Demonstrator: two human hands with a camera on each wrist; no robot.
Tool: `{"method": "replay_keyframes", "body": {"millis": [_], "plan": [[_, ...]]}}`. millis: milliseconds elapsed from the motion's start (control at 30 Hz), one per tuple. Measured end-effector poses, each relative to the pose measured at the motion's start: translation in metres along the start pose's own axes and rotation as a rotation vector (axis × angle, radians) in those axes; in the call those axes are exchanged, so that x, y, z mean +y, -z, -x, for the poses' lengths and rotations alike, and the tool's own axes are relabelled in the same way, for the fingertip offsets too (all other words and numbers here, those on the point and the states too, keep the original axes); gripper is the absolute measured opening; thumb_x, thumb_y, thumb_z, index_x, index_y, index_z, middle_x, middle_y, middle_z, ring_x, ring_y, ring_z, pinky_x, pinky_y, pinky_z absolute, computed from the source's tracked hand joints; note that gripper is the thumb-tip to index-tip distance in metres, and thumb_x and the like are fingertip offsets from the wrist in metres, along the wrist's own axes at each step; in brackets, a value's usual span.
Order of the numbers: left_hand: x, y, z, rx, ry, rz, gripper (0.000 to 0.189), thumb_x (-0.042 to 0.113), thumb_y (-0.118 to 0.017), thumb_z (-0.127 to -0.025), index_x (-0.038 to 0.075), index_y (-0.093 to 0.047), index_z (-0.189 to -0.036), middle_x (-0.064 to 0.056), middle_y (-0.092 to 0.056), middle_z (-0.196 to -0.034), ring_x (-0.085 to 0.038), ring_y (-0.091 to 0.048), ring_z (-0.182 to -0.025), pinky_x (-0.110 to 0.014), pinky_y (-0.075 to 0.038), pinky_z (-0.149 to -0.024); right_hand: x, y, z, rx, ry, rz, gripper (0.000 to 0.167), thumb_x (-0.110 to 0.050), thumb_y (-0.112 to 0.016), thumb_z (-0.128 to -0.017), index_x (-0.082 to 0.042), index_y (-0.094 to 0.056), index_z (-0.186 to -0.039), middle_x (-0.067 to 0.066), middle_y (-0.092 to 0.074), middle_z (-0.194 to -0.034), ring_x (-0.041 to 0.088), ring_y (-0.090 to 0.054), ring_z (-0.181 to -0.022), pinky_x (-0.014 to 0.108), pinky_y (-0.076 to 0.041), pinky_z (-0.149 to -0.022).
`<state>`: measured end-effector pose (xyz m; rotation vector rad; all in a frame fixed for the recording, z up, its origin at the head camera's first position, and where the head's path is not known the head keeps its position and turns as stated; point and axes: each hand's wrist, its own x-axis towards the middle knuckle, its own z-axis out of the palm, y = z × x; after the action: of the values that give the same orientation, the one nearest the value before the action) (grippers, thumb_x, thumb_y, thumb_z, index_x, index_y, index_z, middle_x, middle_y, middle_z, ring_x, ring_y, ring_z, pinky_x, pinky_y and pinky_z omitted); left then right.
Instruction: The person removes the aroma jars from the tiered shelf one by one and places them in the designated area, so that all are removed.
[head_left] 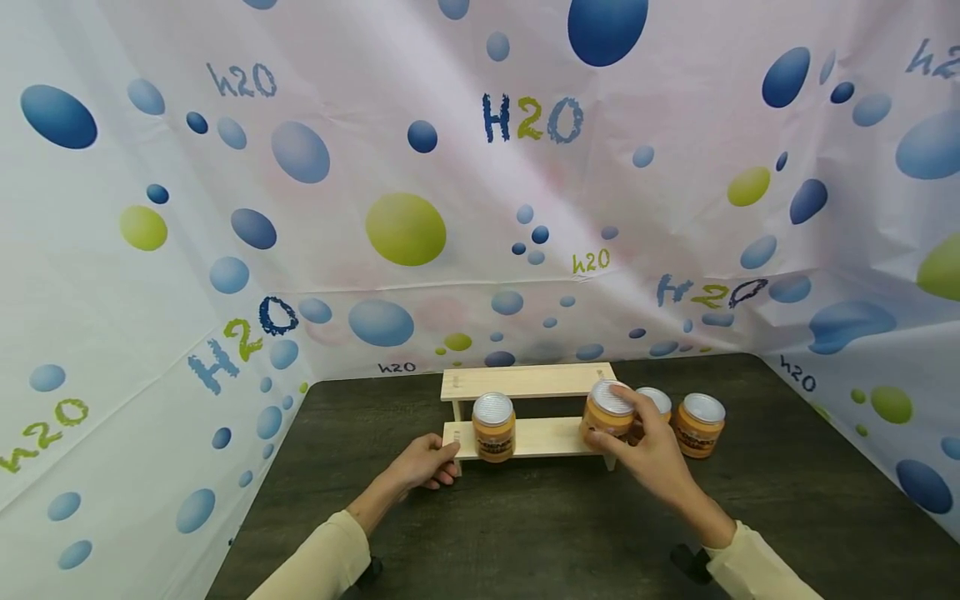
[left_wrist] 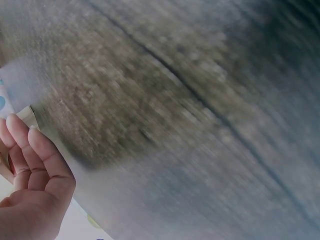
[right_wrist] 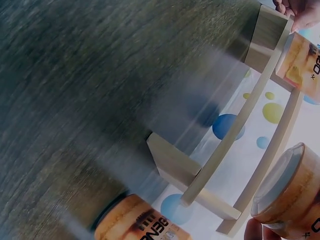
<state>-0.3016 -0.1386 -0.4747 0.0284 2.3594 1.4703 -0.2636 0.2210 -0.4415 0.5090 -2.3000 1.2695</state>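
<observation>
A two-tier wooden rack (head_left: pixel 547 437) stands on the dark table. My left hand (head_left: pixel 426 463) pinches the left end of its lower board, thumb on top and fingers below; the left wrist view shows those fingers (left_wrist: pixel 47 155) curled at the wood. Right by this hand, an orange jar with a silver lid (head_left: pixel 493 429) sits upright on the lower board. My right hand (head_left: pixel 651 446) grips a second such jar (head_left: pixel 606 410) at the board's right end, fingers over the lid side and thumb in front. In the right wrist view, the held jar's base (right_wrist: pixel 277 180) shows apart from the boards.
Two more orange jars stand on the table right of the rack: one (head_left: pixel 656 402) partly hidden behind my right hand, the other (head_left: pixel 699 427) farther right. The rack's upper board (head_left: pixel 528 382) lies behind the lower one. A printed white curtain (head_left: pixel 480 208) hangs behind the table.
</observation>
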Motion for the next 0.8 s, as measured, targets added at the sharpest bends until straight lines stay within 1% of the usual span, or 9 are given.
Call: {"method": "replay_keyframes", "body": {"millis": [67,267,400,567,733,800], "plan": [[0.0,0.0,0.0,0.0,0.003,0.0,0.031,0.036,-0.052,-0.106,0.006,-0.055,-0.098,-0.002,-0.069,-0.08,-0.01,-0.066,-0.067,-0.031,-0.053,-0.063,0.001,0.001,0.0,0.005,0.001,0.012,0.076,-0.007,-0.083,-0.081,-0.006,-0.045,-0.147,0.019,-0.053,-0.135,-0.014,-0.048,-0.107,0.026,-0.055,-0.079],[0.0,0.001,0.001,0.0,0.007,0.002,0.03,0.035,-0.052,-0.106,0.006,-0.055,-0.099,-0.002,-0.069,-0.081,-0.01,-0.066,-0.068,-0.031,-0.053,-0.064,0.007,0.005,0.002,-0.006,-0.027,0.016,0.075,-0.009,-0.083,-0.083,-0.005,-0.044,-0.148,0.02,-0.052,-0.136,-0.012,-0.05,-0.106,0.019,-0.053,-0.08],[0.001,0.002,0.002,-0.003,0.005,-0.003,0.03,0.035,-0.051,-0.106,0.006,-0.054,-0.099,-0.002,-0.069,-0.08,-0.01,-0.066,-0.067,-0.031,-0.053,-0.064,0.009,0.007,0.003,-0.005,-0.033,0.026,0.075,-0.01,-0.083,-0.083,-0.004,-0.043,-0.147,0.021,-0.051,-0.137,-0.013,-0.049,-0.107,0.019,-0.054,-0.08],[0.002,0.001,0.003,-0.002,0.002,-0.009,0.03,0.035,-0.05,-0.106,0.006,-0.054,-0.099,-0.002,-0.069,-0.081,-0.01,-0.065,-0.067,-0.032,-0.053,-0.064,0.011,0.01,0.004,0.003,-0.043,0.036,0.075,-0.01,-0.083,-0.083,-0.004,-0.044,-0.147,0.02,-0.051,-0.136,-0.014,-0.05,-0.104,0.022,-0.055,-0.08],[0.003,0.0,0.004,0.002,0.011,-0.003,0.03,0.035,-0.051,-0.106,0.005,-0.055,-0.1,-0.003,-0.069,-0.081,-0.011,-0.065,-0.067,-0.032,-0.053,-0.064,0.013,0.012,0.006,0.016,-0.05,0.045,0.074,-0.009,-0.083,-0.083,-0.004,-0.045,-0.146,0.02,-0.052,-0.134,-0.014,-0.05,-0.103,0.017,-0.052,-0.081],[0.004,0.001,0.004,0.005,0.016,-0.002,0.03,0.035,-0.051,-0.106,0.005,-0.055,-0.099,-0.003,-0.069,-0.08,-0.01,-0.065,-0.067,-0.032,-0.052,-0.064,0.014,0.013,0.006,0.019,-0.049,0.046,0.074,-0.009,-0.083,-0.083,-0.004,-0.045,-0.146,0.02,-0.052,-0.134,-0.014,-0.05,-0.104,0.016,-0.052,-0.081]]}}
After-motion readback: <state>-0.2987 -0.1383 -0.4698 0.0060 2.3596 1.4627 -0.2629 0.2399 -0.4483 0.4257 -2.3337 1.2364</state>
